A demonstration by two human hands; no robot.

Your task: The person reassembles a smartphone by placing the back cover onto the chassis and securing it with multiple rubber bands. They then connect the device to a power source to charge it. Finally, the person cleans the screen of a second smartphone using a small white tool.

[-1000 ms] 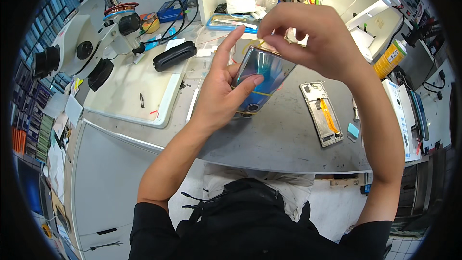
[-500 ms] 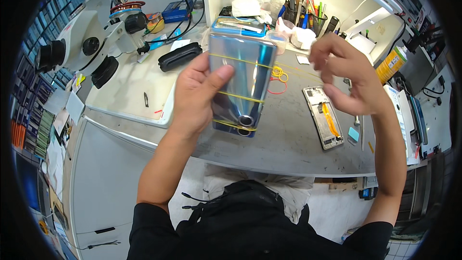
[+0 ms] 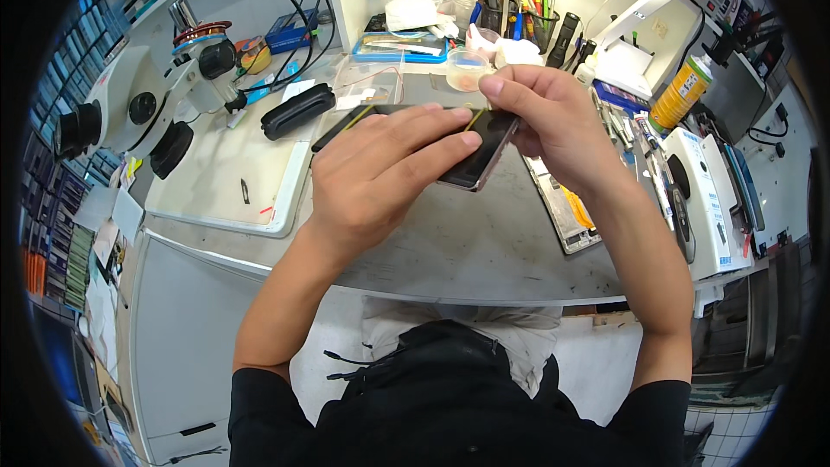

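A smartphone is tilted above the bench, its dark glass side facing up. Yellow rubber bands cross its glass near both ends. My left hand is closed around the phone, fingers lying over the glass. At the phone's right end, my right hand is closed in a pinch, where a yellow band runs toward the thumb; its fingertips are partly hidden. Beneath my right wrist lies an opened phone frame with an orange flex cable.
A microscope stands at the left by a white work mat bearing a black zip case. Behind are a blue-edged tray and pen holders. Tools and a yellow spray can stand at the right.
The phone has turned from its shiny back to its dark glass side. My right hand has come in from the right, where it was stretching a rubber band, to the phone's edge.
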